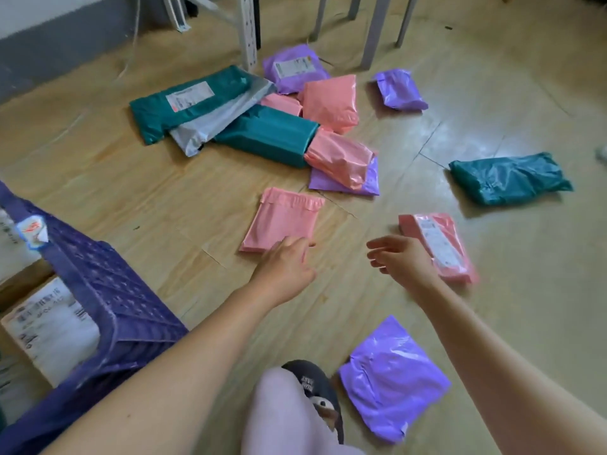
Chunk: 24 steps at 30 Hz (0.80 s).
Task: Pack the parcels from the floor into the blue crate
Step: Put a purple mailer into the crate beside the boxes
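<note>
Nearest target: flat pink parcel [283, 221] on the wood floor [131, 178], centre frame. My left hand [285, 266] is on its near edge, fingers loosely spread and flat, fingertips touching the near right corner, nothing gripped. Right hand [399, 257] hovers open, fingers curled loosely, empty, just beside a second pink parcel with a label [438, 246] to its right; can't tell if it touches.

Blue crate [108, 310] sits at left edge, near my left forearm, with labelled cardboard boxes [46, 326] inside.

Purple parcel [392, 379] lies near bottom, next to my slippered foot [315, 385]. Teal parcel [509, 178] alone at right, well apart from the rest.

Main heap further out: long teal parcel with label [187, 103], grey one [220, 119] overlapping it, another teal [269, 136], several pink [330, 103] and purple [294, 68] ones stacked together. Separate purple parcel [399, 90] right of the heap. Metal furniture legs [249, 31] behind.
</note>
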### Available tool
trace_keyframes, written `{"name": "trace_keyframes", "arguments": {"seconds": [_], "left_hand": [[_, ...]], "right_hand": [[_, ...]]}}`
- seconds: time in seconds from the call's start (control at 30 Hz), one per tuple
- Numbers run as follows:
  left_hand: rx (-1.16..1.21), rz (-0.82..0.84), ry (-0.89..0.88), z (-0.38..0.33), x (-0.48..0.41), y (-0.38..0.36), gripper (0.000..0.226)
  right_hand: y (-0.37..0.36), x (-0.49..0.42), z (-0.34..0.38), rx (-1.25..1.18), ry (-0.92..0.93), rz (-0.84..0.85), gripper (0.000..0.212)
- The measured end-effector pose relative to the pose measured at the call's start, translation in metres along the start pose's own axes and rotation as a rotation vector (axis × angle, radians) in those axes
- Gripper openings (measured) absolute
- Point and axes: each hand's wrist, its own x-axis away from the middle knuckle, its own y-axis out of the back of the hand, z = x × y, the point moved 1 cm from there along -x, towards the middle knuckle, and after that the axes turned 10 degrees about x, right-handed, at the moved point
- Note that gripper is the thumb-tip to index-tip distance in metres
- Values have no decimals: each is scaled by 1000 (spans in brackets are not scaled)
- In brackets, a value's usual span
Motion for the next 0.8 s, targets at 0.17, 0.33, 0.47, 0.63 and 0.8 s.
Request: {"name": "trace_keyframes", "arguments": {"seconds": [0.17, 0.33, 0.47, 0.63, 0.8], "left_hand": [[-57, 150, -2, 1, -2, -38, 56], [-109, 244, 28, 5, -3, -51, 48], [-121, 285, 68, 9, -4, -55, 44], [-110, 308, 93, 14, -3, -58, 43], [-71, 289, 130, 26, 0, -53, 41]], "right_hand": [[-27, 16, -68, 225, -81, -4, 31], [-60, 33, -101, 554, 38, 277, 38], [-76, 47, -112, 762, 119, 474, 39], [-84, 51, -122, 854, 92, 501, 32], [-89, 49, -123, 901, 77, 519, 25]]}}
